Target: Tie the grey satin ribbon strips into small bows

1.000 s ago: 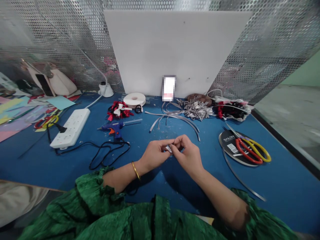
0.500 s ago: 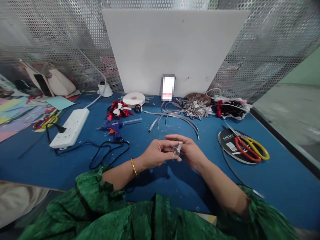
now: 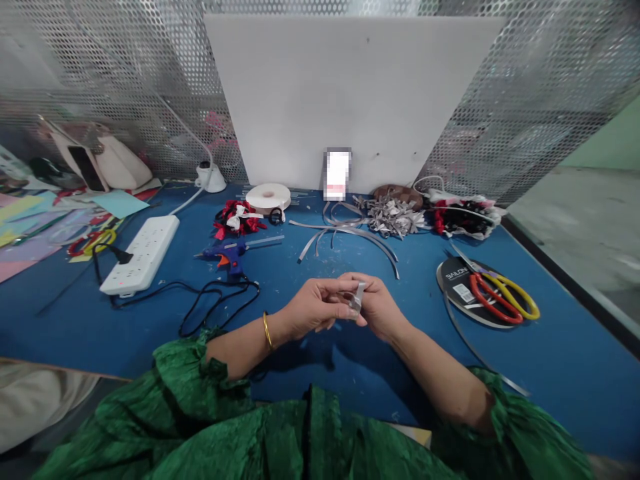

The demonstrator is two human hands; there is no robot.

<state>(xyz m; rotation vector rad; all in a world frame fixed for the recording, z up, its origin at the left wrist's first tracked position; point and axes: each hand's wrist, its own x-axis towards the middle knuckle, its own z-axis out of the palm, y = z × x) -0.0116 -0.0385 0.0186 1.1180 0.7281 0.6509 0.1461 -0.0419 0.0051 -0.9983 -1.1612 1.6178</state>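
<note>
A small piece of grey ribbon is pinched between my two hands above the blue table. My left hand, with a gold bangle at the wrist, grips its lower left side with thumb and fingers. My right hand holds it from the right, fingers curled, their tips partly hidden. Cut grey ribbon strips lie just beyond my hands, beside a pile of grey ribbon bows. A blue glue gun rests to the left, a clear stick in its back end.
Scissors lie on a black ribbon spool at the right. Red and white bows, a white roll and a lit phone stand farther back. A power strip and black cable occupy the left.
The fingers of my right hand have drawn in closer around the ribbon piece, which has tilted slightly. My left hand has barely shifted. The objects on the table have stayed put.
</note>
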